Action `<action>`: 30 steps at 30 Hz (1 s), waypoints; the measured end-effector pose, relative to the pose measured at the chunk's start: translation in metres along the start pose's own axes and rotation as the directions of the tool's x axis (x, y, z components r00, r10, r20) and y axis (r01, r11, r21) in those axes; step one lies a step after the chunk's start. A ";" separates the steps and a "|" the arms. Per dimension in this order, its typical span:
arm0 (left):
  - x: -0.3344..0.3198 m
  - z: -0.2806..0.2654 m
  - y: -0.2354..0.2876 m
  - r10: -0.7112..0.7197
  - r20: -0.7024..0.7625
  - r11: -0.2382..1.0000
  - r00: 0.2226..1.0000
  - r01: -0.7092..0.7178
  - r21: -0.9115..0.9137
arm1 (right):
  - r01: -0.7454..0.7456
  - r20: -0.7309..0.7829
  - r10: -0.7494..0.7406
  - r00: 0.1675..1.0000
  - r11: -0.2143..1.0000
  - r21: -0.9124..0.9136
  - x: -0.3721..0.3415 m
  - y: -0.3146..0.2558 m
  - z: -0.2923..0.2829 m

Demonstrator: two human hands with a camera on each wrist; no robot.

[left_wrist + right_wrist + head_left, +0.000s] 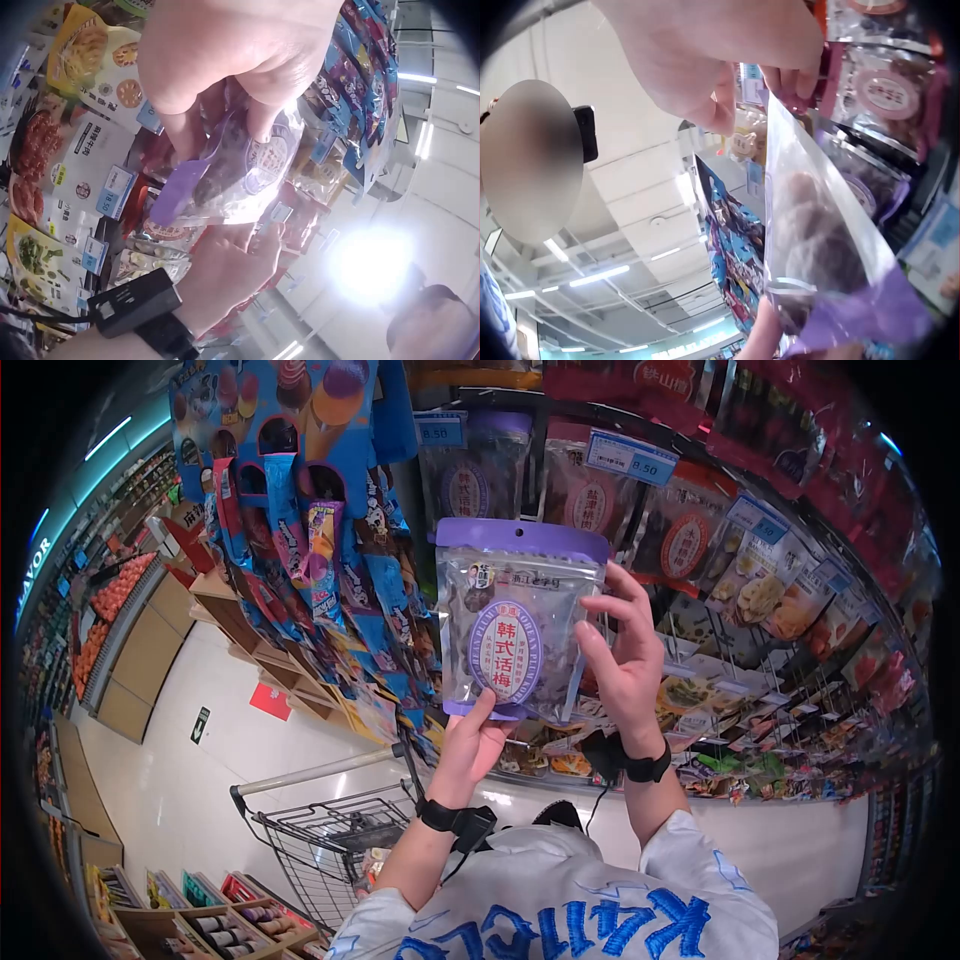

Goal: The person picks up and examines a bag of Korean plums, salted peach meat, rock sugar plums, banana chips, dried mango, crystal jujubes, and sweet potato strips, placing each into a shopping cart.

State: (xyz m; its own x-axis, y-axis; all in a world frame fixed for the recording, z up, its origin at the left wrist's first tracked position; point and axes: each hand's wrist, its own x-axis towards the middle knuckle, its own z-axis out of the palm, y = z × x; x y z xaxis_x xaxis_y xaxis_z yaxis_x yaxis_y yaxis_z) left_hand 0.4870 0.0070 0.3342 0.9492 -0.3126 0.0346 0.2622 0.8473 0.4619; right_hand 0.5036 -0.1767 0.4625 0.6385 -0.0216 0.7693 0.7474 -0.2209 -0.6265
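Observation:
A clear bag with purple top and bottom bands and an oval label [500, 645] is held upright in the head view. My left hand [475, 748] grips its bottom edge, thumb on the front. The bag's dark round contents [821, 244] show in the right wrist view, above my left thumb [763, 330]. At the bag's right side, my right hand [632, 675] has thumb and fingers spread, the tips at the edge. From the left wrist, my left hand [232, 52] covers part of the bag [236, 176], with my right hand [229, 270] beyond.
Hanging snack bags [685, 545] with price tags fill the racks ahead and to the right. A blue cardboard display [240, 420] holds packets on the left. A shopping cart [320, 815] stands at lower left on the pale floor [150, 770]. Another person [532, 161] holds a dark phone.

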 end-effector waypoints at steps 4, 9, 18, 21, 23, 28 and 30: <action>0.020 0.014 0.006 0.038 0.039 0.997 0.999 -0.035 -0.073 | 0.216 -0.022 -0.239 0.971 0.910 -0.353 0.052 -0.038 0.011; 0.041 0.025 0.012 0.042 0.078 0.994 0.996 -0.034 -0.103 | -0.073 0.227 -0.003 0.974 0.943 0.324 0.100 -0.023 0.034; 0.064 0.024 0.013 0.036 0.051 0.974 0.998 -0.024 -0.227 | -0.372 0.485 0.143 0.863 0.829 0.418 0.151 0.003 0.065; 0.067 0.026 0.019 0.017 0.046 0.970 0.999 -0.005 -0.241 | -0.313 0.504 0.070 0.861 0.854 0.416 0.156 -0.002 0.065; 0.069 0.030 0.022 -0.001 0.047 0.969 0.999 0.013 -0.248 | -0.283 0.496 0.050 0.867 0.869 0.406 0.161 -0.006 0.065; 0.075 0.054 0.030 0.067 0.054 0.971 0.996 -0.053 -0.234 | -0.158 0.447 -0.030 0.894 0.912 0.378 0.172 -0.016 0.062; 0.080 0.057 0.032 0.095 0.066 0.968 0.993 -0.077 -0.239 | -0.166 0.462 -0.018 0.887 0.920 0.355 0.173 -0.020 0.059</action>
State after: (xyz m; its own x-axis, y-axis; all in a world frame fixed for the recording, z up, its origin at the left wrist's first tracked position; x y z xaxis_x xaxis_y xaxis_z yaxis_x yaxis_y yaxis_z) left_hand 0.5616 -0.0154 0.4019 0.9563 -0.2585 0.1369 0.2226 0.9467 0.2328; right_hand 0.6104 -0.1185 0.6007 0.6373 0.4352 0.6360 0.6466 0.1470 -0.7485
